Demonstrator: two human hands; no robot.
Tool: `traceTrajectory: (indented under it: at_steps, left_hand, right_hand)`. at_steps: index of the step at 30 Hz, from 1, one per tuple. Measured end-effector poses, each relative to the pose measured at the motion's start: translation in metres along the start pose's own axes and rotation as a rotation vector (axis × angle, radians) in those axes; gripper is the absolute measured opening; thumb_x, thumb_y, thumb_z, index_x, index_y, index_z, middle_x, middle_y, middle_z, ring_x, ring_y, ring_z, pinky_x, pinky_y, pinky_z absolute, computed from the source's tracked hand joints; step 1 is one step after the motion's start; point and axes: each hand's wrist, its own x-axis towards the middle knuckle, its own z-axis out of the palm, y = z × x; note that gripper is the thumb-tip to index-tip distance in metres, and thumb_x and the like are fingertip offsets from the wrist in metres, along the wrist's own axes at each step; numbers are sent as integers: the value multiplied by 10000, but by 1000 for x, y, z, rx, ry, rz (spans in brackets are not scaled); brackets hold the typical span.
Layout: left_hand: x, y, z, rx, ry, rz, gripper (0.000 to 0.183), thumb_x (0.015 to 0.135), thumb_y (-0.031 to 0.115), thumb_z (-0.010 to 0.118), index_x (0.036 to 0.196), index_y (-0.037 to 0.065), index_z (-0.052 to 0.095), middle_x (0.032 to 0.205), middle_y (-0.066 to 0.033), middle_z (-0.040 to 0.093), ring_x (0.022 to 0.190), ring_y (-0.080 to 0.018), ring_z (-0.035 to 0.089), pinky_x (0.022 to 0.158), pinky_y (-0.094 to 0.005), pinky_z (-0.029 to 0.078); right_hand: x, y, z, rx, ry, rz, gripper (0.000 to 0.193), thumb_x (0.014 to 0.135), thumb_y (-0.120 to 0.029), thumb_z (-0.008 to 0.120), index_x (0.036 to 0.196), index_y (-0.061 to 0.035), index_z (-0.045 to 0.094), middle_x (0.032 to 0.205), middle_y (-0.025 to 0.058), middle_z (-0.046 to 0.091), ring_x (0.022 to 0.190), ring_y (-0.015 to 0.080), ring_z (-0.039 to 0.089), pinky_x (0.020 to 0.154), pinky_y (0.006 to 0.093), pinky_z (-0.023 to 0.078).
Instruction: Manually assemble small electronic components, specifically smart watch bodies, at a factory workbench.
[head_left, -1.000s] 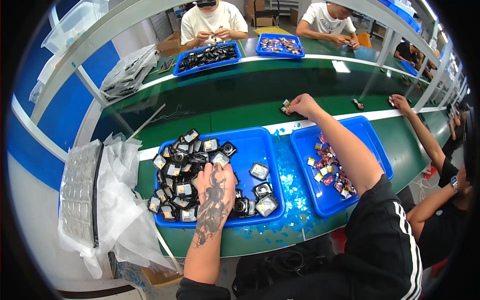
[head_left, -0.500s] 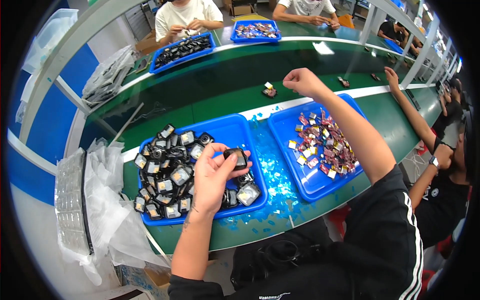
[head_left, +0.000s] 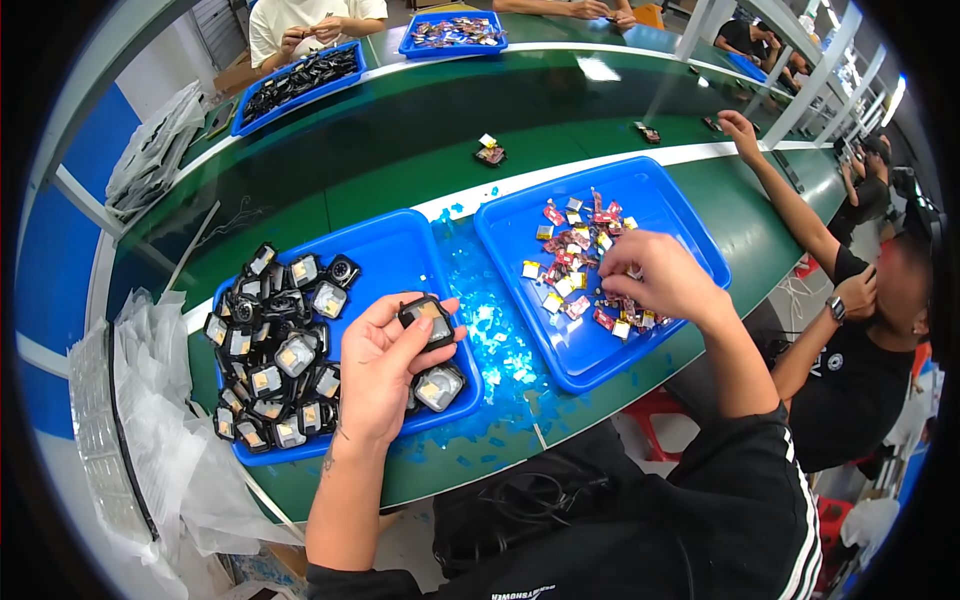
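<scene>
My left hand (head_left: 375, 375) grips a black smartwatch case (head_left: 426, 322) between thumb and fingers, its pale inside partly showing. It is held above the right side of a blue tray (head_left: 395, 235) where many similar black watch cases (head_left: 294, 355) lie heaped. My right hand (head_left: 655, 275) is down in a second blue tray (head_left: 690, 215), fingers curled against a pile of small red circuit boards with silver and yellow battery cells (head_left: 575, 245). Its fingertips are partly hidden, so what they pinch cannot be made out.
Blue film scraps (head_left: 490, 330) litter the green bench between the trays. On the dark green belt (head_left: 380, 160) beyond sits a small board assembly (head_left: 490, 152). Plastic sheeting (head_left: 180, 430) hangs at left. A co-worker's arm (head_left: 800, 205) reaches in at right; others work across the belt.
My right hand has come back from above the belt's edge down into the boards' tray. My left hand still holds the watch case. The whole view has shifted, with the scene moving left.
</scene>
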Motion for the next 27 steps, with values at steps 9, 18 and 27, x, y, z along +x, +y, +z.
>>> traceTrajectory:
  at_steps: [9, 18, 27]
  left_hand:
    - [-2, -10, 9, 57, -94, 42, 466, 927, 15, 557, 1371, 22, 413, 1149, -206, 631, 1001, -264, 668, 856, -329, 568]
    - [-7, -21, 2, 441, -158, 123, 267, 918, 54, 597, 1175, 38, 667, 1127, -93, 546, 906, -123, 577, 789, -259, 502]
    - [-18, -20, 24, 696, -261, 382, 220, 738, 83, 796, 948, 45, 742, 965, -70, 610, 877, -161, 587, 779, -275, 468]
  right_hand:
    - [-15, 3, 16, 11, 72, -64, 113, 748, -35, 699, 830, -38, 622, 858, 114, 583, 869, 308, 571, 797, 383, 472]
    - [-19, -57, 0, 905, -26, 177, 73, 901, -59, 641, 924, 10, 638, 863, 39, 658, 776, 69, 619, 659, 223, 523]
    - [1, -93, 52, 1092, -10, 108, 122, 937, -90, 613, 933, 29, 641, 824, 39, 646, 731, 70, 603, 653, 220, 527]
